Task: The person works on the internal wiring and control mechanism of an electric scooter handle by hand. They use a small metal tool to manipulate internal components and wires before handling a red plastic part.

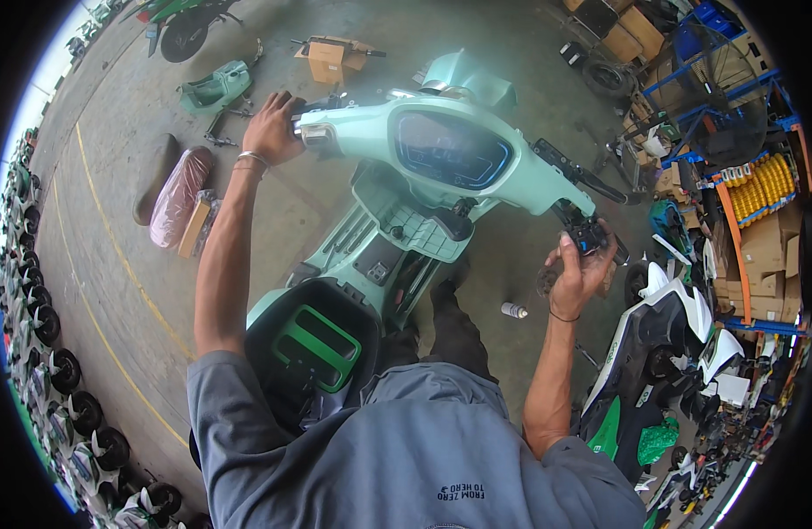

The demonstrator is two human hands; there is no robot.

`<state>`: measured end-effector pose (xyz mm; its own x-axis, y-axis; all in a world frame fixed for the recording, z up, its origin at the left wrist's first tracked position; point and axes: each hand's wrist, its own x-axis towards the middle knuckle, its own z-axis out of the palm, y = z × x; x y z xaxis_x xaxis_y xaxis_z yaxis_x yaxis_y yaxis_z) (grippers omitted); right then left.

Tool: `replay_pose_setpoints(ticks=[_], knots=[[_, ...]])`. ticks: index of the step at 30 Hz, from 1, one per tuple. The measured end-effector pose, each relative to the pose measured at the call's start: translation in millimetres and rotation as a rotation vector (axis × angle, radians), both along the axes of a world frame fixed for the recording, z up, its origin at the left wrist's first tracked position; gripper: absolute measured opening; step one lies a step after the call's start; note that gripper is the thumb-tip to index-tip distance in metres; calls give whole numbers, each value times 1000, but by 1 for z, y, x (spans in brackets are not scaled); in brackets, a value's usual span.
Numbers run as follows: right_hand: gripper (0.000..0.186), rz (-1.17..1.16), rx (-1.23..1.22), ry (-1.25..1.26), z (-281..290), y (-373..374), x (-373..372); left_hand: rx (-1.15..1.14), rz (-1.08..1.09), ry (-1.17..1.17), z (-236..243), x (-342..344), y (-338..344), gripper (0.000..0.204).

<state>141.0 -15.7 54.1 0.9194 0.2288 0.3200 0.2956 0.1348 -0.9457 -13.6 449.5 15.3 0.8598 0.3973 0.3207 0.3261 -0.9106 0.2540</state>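
A mint-green scooter (pixel 370 231) stands in front of me, with its handlebar cover (pixel 533 167) running across the view. The dark dashboard display (pixel 452 152) in that cover is faintly lit. My left hand (pixel 272 130) is wrapped over the left handlebar grip, most of which it hides. At the right end of the bar, my right hand (pixel 584 275) holds the black switch housing (pixel 587 236) between thumb and fingers. The black brake lever (pixel 605 187) lies just beyond it. Below, the open black under-seat compartment (pixel 266 346) has a green frame-like part (pixel 322 348) in it.
On the floor at left lie a plastic-wrapped seat (pixel 178 198) and a mint-green body panel (pixel 214 88). A cardboard box (pixel 326 62) is at the back. A small white bottle (pixel 514 310) lies near my right arm, and a white scooter (pixel 639 353) and shelving stand at right.
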Motion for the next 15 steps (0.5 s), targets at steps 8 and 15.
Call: replay_pose_setpoints(ticks=[8, 15], knots=[[54, -13, -19, 8, 0, 1, -1, 23, 12, 13, -4, -2, 4, 54], [54, -26, -31, 12, 0, 1, -1, 30, 14, 17, -4, -1, 5, 54]])
